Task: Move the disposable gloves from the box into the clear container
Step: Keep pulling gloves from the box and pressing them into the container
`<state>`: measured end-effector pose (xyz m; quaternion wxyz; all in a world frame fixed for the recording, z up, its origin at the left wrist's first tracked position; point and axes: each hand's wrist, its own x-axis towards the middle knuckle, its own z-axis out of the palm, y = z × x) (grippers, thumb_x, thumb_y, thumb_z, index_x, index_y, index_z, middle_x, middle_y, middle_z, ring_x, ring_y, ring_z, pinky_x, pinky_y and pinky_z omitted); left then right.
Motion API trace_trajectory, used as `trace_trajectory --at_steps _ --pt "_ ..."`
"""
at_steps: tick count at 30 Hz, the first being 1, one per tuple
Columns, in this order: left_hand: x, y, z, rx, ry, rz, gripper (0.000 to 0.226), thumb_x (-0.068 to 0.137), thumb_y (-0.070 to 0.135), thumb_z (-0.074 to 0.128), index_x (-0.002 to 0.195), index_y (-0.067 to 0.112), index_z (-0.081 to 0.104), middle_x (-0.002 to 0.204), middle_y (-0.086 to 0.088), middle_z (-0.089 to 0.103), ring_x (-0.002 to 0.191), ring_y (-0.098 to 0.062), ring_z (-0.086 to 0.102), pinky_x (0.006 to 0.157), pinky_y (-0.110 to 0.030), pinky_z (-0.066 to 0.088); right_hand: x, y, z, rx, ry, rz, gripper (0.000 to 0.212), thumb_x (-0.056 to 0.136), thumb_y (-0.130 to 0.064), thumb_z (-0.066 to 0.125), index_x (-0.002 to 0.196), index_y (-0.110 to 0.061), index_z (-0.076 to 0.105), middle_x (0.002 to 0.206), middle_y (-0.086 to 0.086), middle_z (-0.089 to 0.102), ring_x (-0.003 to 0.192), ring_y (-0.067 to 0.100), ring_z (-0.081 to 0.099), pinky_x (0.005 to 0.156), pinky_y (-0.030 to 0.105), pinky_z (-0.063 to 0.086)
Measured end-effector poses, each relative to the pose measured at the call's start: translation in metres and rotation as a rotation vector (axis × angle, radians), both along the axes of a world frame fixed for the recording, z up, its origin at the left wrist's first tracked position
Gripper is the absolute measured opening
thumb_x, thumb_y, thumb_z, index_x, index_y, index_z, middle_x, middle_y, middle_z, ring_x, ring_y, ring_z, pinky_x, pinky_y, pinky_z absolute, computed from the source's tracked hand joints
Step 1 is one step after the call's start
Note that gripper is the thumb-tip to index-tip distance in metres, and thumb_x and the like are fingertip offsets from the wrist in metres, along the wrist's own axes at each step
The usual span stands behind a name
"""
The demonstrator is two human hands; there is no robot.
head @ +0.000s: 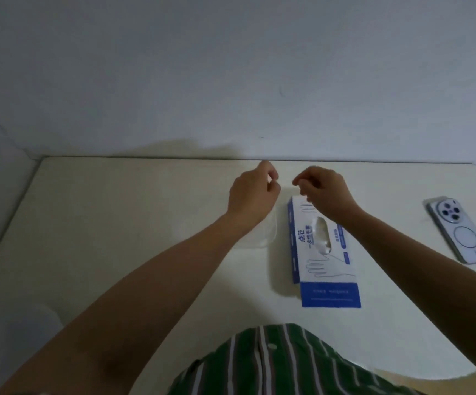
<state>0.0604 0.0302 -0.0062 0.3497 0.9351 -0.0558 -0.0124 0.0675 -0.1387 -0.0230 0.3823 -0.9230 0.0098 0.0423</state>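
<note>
Left hand [252, 192] covers much of the clear container [270, 238]; whether it and the right hand [325, 192] pinch anything, too faint.

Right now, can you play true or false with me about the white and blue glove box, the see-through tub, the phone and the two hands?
1. The white and blue cardboard glove box lies flat on the cream table. True.
2. The pale phone with the round camera ring lies left of the box. False: it lies to the right of it.
3. The left hand and the right hand are both up near the table's far edge, fingers curled. True.
4. The clear plastic container stands on top of the box. False: it stands on the table left of the box, partly under the left forearm.
5. The box is closed all over. False: an oval opening shows whitish stuff inside.
</note>
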Motion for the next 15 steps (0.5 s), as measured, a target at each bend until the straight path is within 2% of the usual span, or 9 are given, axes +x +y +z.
trace_trajectory --at_steps 3,5,7,9,11,13,15 --pt "-0.007 -0.038 0.001 -0.075 0.11 -0.162 0.009 0.091 0.016 0.055 0.099 0.019 0.058 0.072 0.009 0.055 0.065 -0.009 0.052 0.058 -0.02 0.036 -0.026 -0.034 -0.019 -0.146 0.139 0.026 0.013 0.094 -0.015 0.055 0.091 -0.021 0.067 0.086 -0.001 0.068 0.069 0.011 0.063 0.064 0.023 0.051" --pt "-0.011 -0.061 -0.004 -0.02 0.233 -0.296 0.014 0.091 0.018 0.057 0.105 0.018 0.059 0.088 0.004 0.061 0.076 -0.012 0.056 0.064 -0.021 0.04 -0.044 -0.049 -0.03 -0.217 0.22 0.074 0.01 0.094 -0.017 0.056 0.091 -0.023 0.063 0.093 0.001 0.068 0.07 0.009 0.063 0.061 0.017 0.046" --pt "-0.017 -0.076 -0.013 0.074 0.346 -0.372 0.025 0.092 0.024 0.059 0.115 0.016 0.055 0.103 -0.002 0.064 0.086 -0.016 0.059 0.071 -0.025 0.044 -0.056 -0.057 -0.04 -0.288 0.267 0.108 0.008 0.094 -0.019 0.057 0.096 -0.023 0.063 0.098 0.001 0.067 0.075 0.008 0.061 0.067 0.017 0.044" --pt "-0.021 -0.083 -0.026 0.166 0.42 -0.396 0.036 0.092 0.026 0.059 0.124 0.013 0.049 0.109 -0.006 0.063 0.092 -0.02 0.06 0.074 -0.028 0.044 -0.062 -0.059 -0.05 -0.352 0.254 0.118 0.02 0.095 -0.022 0.056 0.113 -0.019 0.064 0.1 0.001 0.064 0.081 0.012 0.061 0.074 0.02 0.045" --pt "-0.025 -0.086 -0.04 0.255 0.477 -0.404 0.047 0.089 0.025 0.061 0.13 0.009 0.042 0.115 -0.009 0.061 0.099 -0.024 0.059 0.074 -0.029 0.043 -0.063 -0.058 -0.059 -0.415 0.226 0.143 0.029 0.095 -0.026 0.054 0.123 -0.02 0.061 0.098 0.001 0.061 0.083 0.015 0.061 0.075 0.023 0.047" --pt "-0.027 -0.088 -0.05 0.309 0.527 -0.379 0.06 0.086 0.026 0.067 0.134 0.007 0.036 0.12 -0.009 0.058 0.105 -0.025 0.059 0.078 -0.03 0.046 -0.062 -0.055 -0.066 -0.481 0.217 0.151 0.027 0.096 -0.029 0.053 0.119 -0.02 0.062 0.095 0.001 0.058 0.08 0.015 0.059 0.072 0.024 0.048" --pt "-0.029 -0.09 -0.054 0.291 0.558 -0.338 0.067 0.081 0.03 0.073 0.131 0.006 0.036 0.12 -0.009 0.057 0.107 -0.026 0.059 0.085 -0.033 0.049 -0.06 -0.052 -0.07 -0.515 0.221 0.111 0.021 0.095 -0.032 0.054 0.106 -0.018 0.066 0.087 -0.002 0.054 0.072 0.012 0.055 0.065 0.021 0.042"
